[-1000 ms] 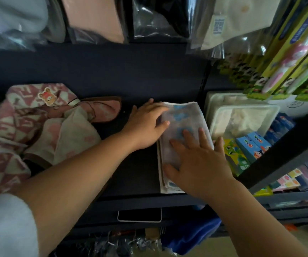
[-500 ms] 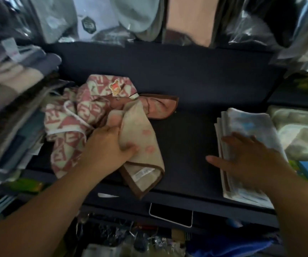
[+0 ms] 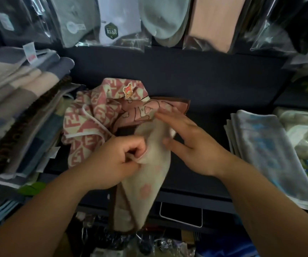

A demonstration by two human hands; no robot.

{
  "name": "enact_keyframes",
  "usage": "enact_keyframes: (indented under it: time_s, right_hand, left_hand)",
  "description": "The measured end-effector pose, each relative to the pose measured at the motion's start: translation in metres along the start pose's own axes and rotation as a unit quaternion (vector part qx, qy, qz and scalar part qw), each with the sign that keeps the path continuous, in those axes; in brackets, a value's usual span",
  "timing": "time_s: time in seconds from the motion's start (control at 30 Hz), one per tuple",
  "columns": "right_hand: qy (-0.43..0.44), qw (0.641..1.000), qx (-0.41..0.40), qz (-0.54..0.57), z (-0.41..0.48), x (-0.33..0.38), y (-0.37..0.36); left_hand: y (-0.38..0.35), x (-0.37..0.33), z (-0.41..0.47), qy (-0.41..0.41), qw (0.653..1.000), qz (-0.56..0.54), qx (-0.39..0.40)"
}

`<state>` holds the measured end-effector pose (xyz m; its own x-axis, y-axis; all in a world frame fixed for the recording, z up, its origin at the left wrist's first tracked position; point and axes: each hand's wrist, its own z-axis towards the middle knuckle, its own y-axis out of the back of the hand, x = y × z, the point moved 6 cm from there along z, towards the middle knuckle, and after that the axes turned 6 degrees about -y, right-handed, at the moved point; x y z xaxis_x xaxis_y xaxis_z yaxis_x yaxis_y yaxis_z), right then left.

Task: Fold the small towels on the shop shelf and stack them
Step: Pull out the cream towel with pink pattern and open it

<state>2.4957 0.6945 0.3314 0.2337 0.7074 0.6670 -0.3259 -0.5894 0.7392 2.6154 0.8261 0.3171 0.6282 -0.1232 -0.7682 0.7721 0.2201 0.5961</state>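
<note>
A beige towel (image 3: 145, 184) with pink blobs and a brown border hangs over the front edge of the dark shelf (image 3: 201, 130). My left hand (image 3: 116, 162) pinches its upper edge between thumb and curled fingers. My right hand (image 3: 192, 141) is over the towel's top with fingers spread and nearly straight, touching the cloth. Behind lies a crumpled pink-and-cream patterned towel (image 3: 86, 119) with a bear sticker, and a pink brown-edged towel (image 3: 149, 110). A folded stack of white-and-blue towels (image 3: 268, 151) sits at the right.
Piles of folded grey, beige and brown towels (image 3: 17, 108) fill the left side of the shelf. Bagged goods (image 3: 112, 21) hang above. Plastic packs (image 3: 305, 130) sit at the far right. A white-framed price tag holder (image 3: 181, 214) is on the shelf's front lip.
My left hand went from the folded stack to the beige towel and pulled it forward over the shelf edge. My right hand left the stack and came across to the same towel.
</note>
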Motion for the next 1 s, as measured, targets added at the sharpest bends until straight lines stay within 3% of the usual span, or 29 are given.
enact_keyframes:
  time_s: [0.13, 0.23, 0.3, 0.4, 0.5, 0.63, 0.73, 0.83, 0.9, 1.0]
  right_hand:
    - [0.030, 0.990, 0.082, -0.113, 0.022, 0.010, -0.024]
    - [-0.002, 0.974, 0.114, -0.197, 0.029, 0.004, -0.033]
    - [-0.044, 0.972, 0.164, -0.161, 0.023, -0.006, -0.041]
    - [-0.055, 0.966, 0.187, -0.169, 0.011, -0.018, -0.052]
    - [-0.085, 0.966, 0.141, -0.197, 0.002, -0.025, -0.055]
    - [-0.138, 0.953, 0.006, -0.268, -0.007, -0.030, -0.031]
    - [-0.183, 0.941, -0.079, -0.275, -0.018, -0.031, -0.008]
    - [-0.230, 0.930, 0.005, -0.287, -0.028, -0.037, -0.004]
    - [-0.227, 0.940, 0.053, -0.249, -0.034, -0.034, -0.003]
    - [-0.133, 0.991, -0.032, -0.003, -0.031, -0.004, 0.014]
  left_hand:
    - [0.019, -0.003, -0.015, -0.019, 0.998, 0.060, 0.023]
    - [0.043, 0.004, -0.025, -0.019, 0.990, 0.108, -0.085]
    - [0.056, 0.009, -0.032, -0.004, 0.979, 0.128, -0.161]
    - [0.062, 0.021, -0.037, 0.043, 0.966, 0.154, -0.201]
    - [0.059, 0.039, -0.041, 0.118, 0.960, 0.159, -0.200]
    - [0.040, 0.050, -0.040, 0.149, 0.963, 0.169, -0.148]
    - [0.027, 0.060, -0.037, 0.174, 0.967, 0.104, -0.155]
    - [0.015, 0.056, -0.029, 0.145, 0.974, 0.077, -0.155]
    - [0.014, 0.048, -0.024, 0.114, 0.979, 0.046, -0.162]
    - [0.020, 0.029, -0.016, 0.055, 0.988, 0.014, -0.146]
